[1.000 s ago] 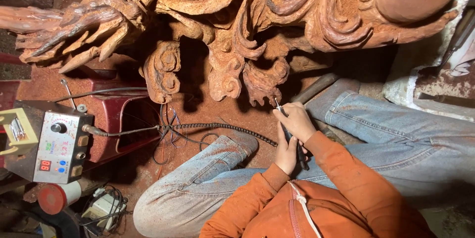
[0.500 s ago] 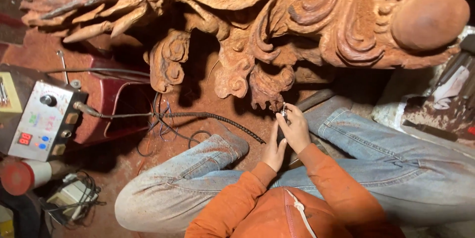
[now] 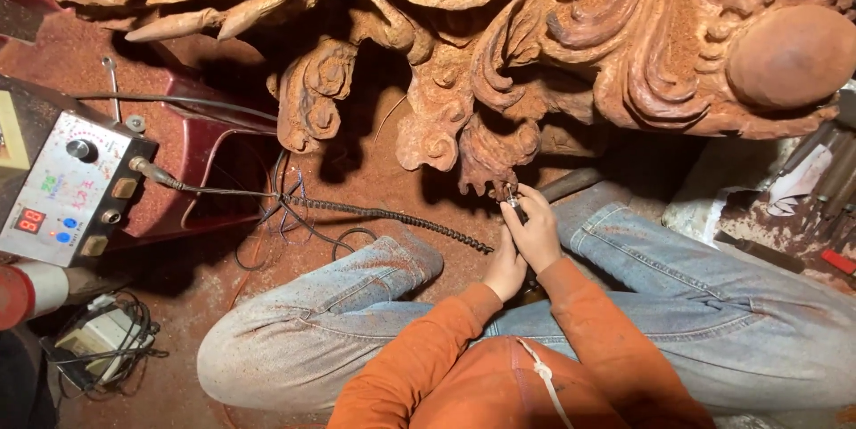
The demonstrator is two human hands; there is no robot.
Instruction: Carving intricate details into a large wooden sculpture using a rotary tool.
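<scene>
A large reddish-brown wood carving (image 3: 553, 54) with scrolls, scales and claws fills the top of the view. My right hand (image 3: 541, 228) grips a slim rotary carving handpiece (image 3: 511, 199) whose tip touches the lowest scroll of the carving. My left hand (image 3: 505, 268) sits just below and steadies the handpiece's lower end. A coiled black cable (image 3: 392, 215) runs from the handpiece left toward a grey control box (image 3: 71, 188) with a knob and a red digit display. My orange sleeves and dusty jeans frame the hands.
Red sawdust covers the floor (image 3: 374, 170). A dark red case (image 3: 201, 161) lies beside the control box. A small white unit with tangled wires (image 3: 102, 340) sits at the lower left. Chisels and tools (image 3: 825, 179) lie at the right edge.
The view has shifted so the carving sits lower and closer. Both hands with the handpiece have risen from my lap up to the carving's lowest scroll.
</scene>
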